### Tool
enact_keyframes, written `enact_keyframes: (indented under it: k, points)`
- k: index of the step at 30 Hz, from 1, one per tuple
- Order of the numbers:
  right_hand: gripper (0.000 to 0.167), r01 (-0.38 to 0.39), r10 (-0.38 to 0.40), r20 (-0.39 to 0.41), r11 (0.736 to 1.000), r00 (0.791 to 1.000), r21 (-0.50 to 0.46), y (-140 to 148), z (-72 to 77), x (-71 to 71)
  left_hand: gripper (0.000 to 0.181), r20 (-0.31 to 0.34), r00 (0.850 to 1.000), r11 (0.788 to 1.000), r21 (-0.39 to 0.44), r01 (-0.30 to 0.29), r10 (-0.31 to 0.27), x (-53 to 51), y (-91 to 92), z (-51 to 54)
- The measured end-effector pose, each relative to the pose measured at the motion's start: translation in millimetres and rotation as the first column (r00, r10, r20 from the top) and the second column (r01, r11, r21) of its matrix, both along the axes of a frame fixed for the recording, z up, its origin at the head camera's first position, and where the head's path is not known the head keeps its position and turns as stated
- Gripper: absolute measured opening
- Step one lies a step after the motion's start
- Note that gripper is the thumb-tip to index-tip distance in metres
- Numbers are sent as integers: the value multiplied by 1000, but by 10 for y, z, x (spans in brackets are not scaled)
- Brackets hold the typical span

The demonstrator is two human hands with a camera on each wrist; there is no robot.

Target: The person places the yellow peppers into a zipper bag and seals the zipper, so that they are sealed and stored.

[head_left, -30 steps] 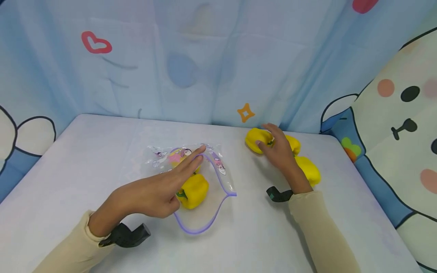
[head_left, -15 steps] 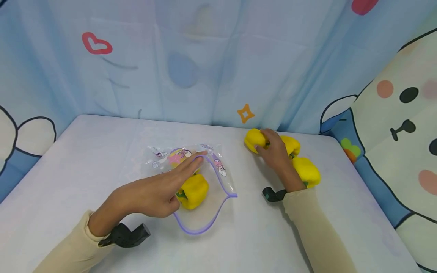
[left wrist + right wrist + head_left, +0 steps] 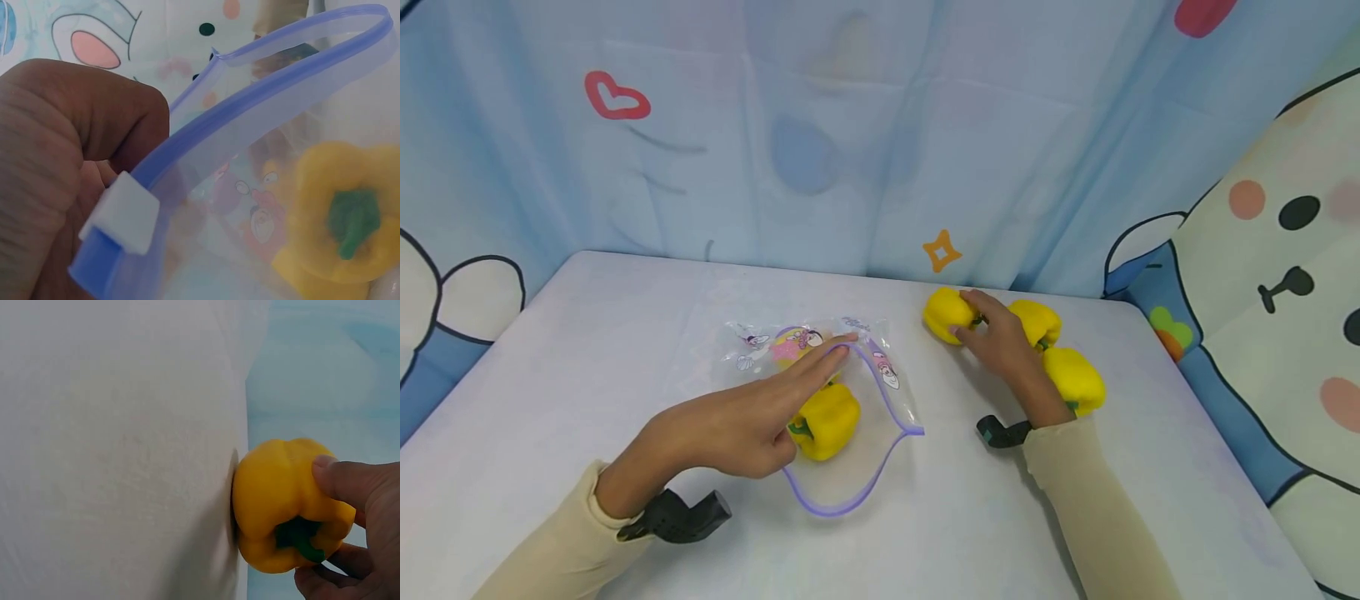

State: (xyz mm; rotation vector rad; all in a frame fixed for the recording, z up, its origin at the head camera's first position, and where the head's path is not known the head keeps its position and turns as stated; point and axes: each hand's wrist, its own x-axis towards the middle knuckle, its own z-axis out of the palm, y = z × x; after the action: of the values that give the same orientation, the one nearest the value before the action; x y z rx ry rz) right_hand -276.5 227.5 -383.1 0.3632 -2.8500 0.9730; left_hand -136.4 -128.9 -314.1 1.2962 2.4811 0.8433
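Observation:
My left hand (image 3: 737, 425) holds the purple-rimmed edge of a clear zip bag (image 3: 838, 510), its long fingers lying along the mouth. In the left wrist view a bent digit presses by the purple zip strip (image 3: 250, 106), close to the white slider (image 3: 125, 212). Inside the bag are a yellow bell pepper (image 3: 826, 421) and another yellow thing behind it, partly hidden by the hand and the print. My right hand (image 3: 1003, 337) grips a yellow bell pepper (image 3: 946, 313) by its side, thumb against it; its green stem (image 3: 306, 544) shows in the right wrist view.
Two more yellow bell peppers stand right of my right hand: one farther back (image 3: 1037, 322), one nearer (image 3: 1077, 379). The white-covered table (image 3: 625, 333) ends at a blue curtain (image 3: 850, 167). Black cameras sit on both wrists.
My right hand has closed on the leftmost loose pepper and shifted it slightly left, away from the other two. My left hand and the bag stay nearly still.

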Motion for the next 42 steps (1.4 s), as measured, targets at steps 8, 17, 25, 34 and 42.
enact_keyframes:
  k: [8, 17, 25, 34, 42]
  points:
    - [59, -77, 75, -83, 997, 994, -13, -45, 30, 127, 94, -11, 1000, 1000, 5, 13, -13, -7, 0, 5]
    - [58, -206, 184, -209, 975, 960, -88, -125, 227, 410, 95, -34, 999, 1000, 5, 18, -17, -13, -19, -19]
    - [60, -299, 264, -276, 950, 924, -94, -230, 395, 652, 98, -42, 999, 999, 31, 29, -28, -20, -30, -49]
    - [60, -355, 307, -303, 927, 902, -118, -290, 550, 856, 98, -36, 999, 999, 42, 25, -23, -30, -26, -62]
    - [65, -408, 350, -318, 902, 881, -138, -317, 669, 1003, 98, -24, 1000, 999, 38, 18, -17, -38, -24, -53]
